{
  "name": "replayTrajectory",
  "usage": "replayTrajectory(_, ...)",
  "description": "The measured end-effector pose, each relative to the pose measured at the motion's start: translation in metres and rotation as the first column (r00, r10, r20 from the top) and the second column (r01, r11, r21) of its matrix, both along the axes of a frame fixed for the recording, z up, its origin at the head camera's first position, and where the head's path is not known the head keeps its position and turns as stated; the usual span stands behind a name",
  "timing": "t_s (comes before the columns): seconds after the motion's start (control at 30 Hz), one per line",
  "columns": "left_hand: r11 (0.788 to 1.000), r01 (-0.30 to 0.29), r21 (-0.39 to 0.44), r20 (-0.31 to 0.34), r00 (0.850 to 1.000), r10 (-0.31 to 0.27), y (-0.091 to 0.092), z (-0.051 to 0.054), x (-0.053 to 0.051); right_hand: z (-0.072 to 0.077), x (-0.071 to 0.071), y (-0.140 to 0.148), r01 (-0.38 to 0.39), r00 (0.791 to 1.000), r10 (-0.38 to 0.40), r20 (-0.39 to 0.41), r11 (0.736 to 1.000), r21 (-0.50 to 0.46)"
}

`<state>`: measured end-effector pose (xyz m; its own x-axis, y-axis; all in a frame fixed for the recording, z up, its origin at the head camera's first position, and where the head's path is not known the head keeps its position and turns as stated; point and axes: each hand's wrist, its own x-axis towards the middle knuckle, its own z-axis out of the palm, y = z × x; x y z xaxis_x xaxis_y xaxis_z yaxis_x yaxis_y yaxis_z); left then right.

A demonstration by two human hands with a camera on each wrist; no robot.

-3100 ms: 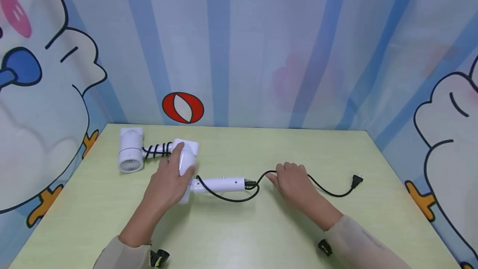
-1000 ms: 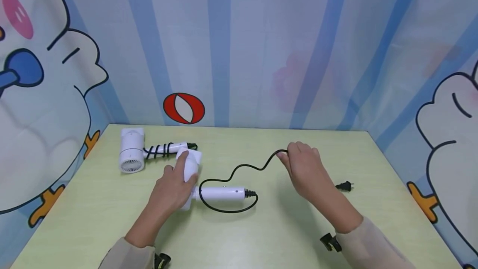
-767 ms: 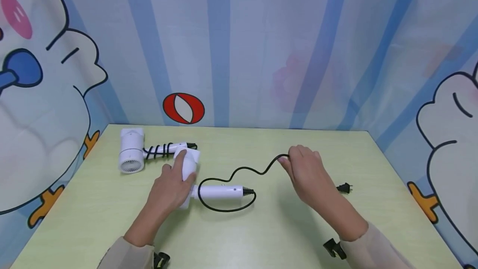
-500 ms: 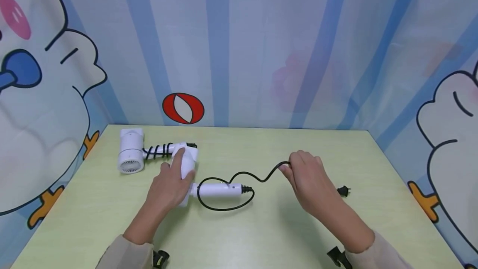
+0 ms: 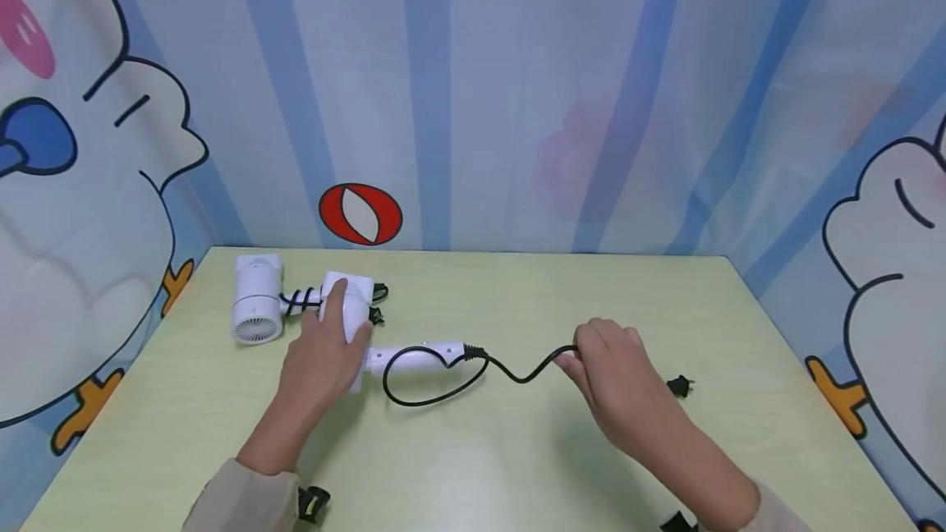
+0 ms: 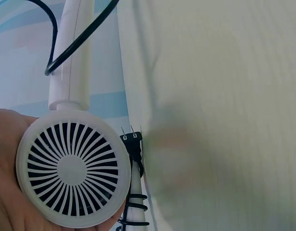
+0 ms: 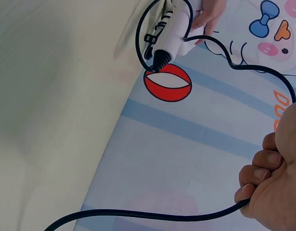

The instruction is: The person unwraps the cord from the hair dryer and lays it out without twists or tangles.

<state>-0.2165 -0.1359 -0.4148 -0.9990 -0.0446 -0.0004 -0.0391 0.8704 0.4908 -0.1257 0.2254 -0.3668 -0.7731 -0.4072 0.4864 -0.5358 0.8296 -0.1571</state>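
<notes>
Left hand (image 5: 318, 364) clasping the hair dryer (image 5: 355, 312) at centre left, right hand (image 5: 619, 388) with fingers curled round its cord (image 5: 521, 381) at centre right, gentle tension should wind it snugly.

the worktop (image 5: 502, 466) is pale yellow-green with a faint wood grain, and soft shadows fall across it. near its far left corner a white hair dryer (image 5: 257, 298) lies on its side, handle pointing right. a black cord (image 5: 299, 300) is wound around that handle, its plug (image 5: 377, 316) just beside it. whether the other plug (image 5: 680, 386), to the right, touches the surface is unclear.
</notes>
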Motion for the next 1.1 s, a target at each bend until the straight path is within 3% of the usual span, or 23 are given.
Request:
replayTrajectory(0.43,0.998,-0.047,0.032,-0.034,0.998,0.048,-0.012,0.011,0.0,-0.018,0.017,0.0,-0.048,0.998,0.046,0.03,0.998,0.048)
replayTrajectory(0.77,0.998,-0.048,0.045,-0.031,0.998,0.05,-0.011,0.013,0.001,-0.039,0.015,0.002,-0.075,0.997,0.072,0.028,0.991,0.112)
replayTrajectory(1.1,0.997,-0.062,0.038,-0.026,0.998,0.063,-0.013,0.015,0.002,-0.041,0.012,0.012,-0.036,0.993,0.018,0.113,0.987,0.155)
